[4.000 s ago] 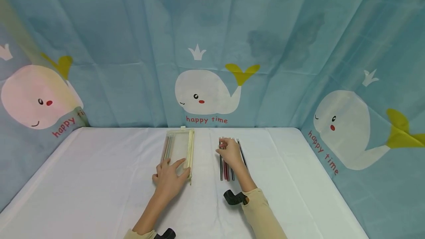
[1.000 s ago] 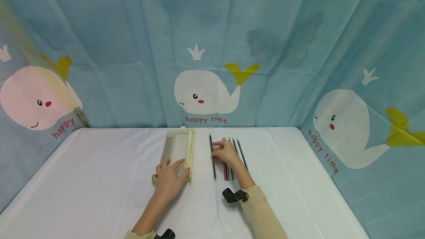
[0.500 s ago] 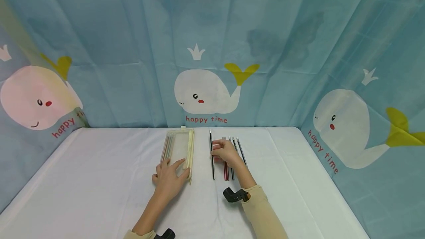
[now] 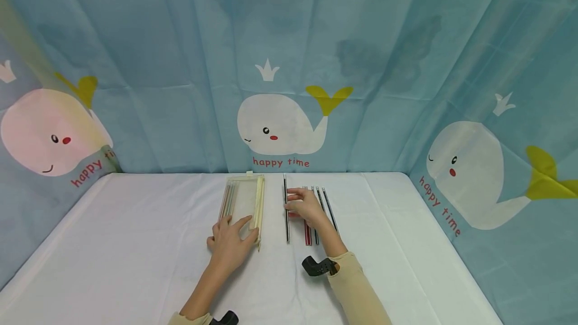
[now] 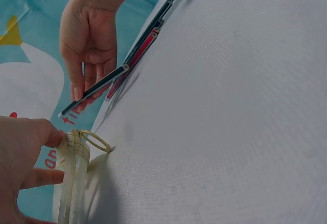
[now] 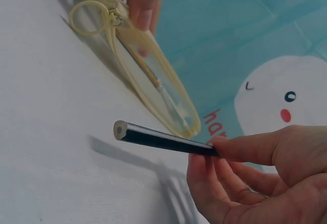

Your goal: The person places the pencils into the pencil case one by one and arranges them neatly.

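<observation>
My right hand (image 4: 307, 207) pinches a dark pencil (image 4: 286, 219) between thumb and fingers, over the table just right of a pencil case. In the right wrist view, the pencil's flat, unsharpened end (image 6: 120, 130) points toward the camera. The clear pencil case (image 4: 244, 194) with pale yellow edging lies lengthwise, several pencils (image 4: 229, 197) showing through its left side. My left hand (image 4: 230, 245) rests with spread fingers on its near end, thumb at the zipped edge. In the right wrist view, the case's zip side (image 6: 153, 81) gapes, with a ring on the zip pull.
Several more pencils lie right of the case, red ones (image 4: 308, 234) and dark ones (image 4: 330, 209), partly under my right hand and forearm. A white cloth (image 4: 406, 255) covers the table. A blue whale-print curtain (image 4: 384, 64) stands behind it.
Four seconds ago my right hand was over the row of pencils; it has since brought one dark pencil left, then slightly farther left and away from me. My left hand stays on the case.
</observation>
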### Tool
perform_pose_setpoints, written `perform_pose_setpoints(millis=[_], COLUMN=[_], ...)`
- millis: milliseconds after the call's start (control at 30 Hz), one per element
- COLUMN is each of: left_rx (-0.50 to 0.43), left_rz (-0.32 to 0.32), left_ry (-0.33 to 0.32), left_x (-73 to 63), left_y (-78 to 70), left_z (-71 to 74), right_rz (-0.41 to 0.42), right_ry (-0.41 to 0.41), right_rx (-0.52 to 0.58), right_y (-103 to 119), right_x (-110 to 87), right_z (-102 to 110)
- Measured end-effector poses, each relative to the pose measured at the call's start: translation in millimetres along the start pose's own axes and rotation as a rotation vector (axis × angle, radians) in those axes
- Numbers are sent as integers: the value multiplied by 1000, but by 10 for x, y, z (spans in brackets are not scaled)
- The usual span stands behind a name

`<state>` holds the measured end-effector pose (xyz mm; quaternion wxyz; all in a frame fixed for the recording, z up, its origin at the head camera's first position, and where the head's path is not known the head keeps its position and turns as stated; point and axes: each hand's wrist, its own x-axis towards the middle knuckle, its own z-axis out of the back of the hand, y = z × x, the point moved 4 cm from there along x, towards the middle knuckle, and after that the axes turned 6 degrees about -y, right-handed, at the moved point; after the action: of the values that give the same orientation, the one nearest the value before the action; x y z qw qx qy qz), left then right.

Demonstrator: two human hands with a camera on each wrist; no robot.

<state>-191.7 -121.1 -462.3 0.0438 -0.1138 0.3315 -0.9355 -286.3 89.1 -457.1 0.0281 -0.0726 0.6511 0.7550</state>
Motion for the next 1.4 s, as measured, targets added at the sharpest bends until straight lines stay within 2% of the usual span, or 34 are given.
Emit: perform_pose_setpoints(millis=[467,700,1133,1400], left_rx=[15,17,28,21], left_rz=[12,8,-1,-4], left_ry=[5,18,19,16], left_x=[2,4,8,6], left_y=[-2,-19,-10,-16], left_z=[1,7,7,14], right_rz=[63,57,43,36], right_ry=[-4,23,15,46], right_rx=[-9,9,-20,-33], right_y=[-51,-62,-41,-5], right_x=[7,-5,10,55], right_z=[-144,-261,-385,-469])
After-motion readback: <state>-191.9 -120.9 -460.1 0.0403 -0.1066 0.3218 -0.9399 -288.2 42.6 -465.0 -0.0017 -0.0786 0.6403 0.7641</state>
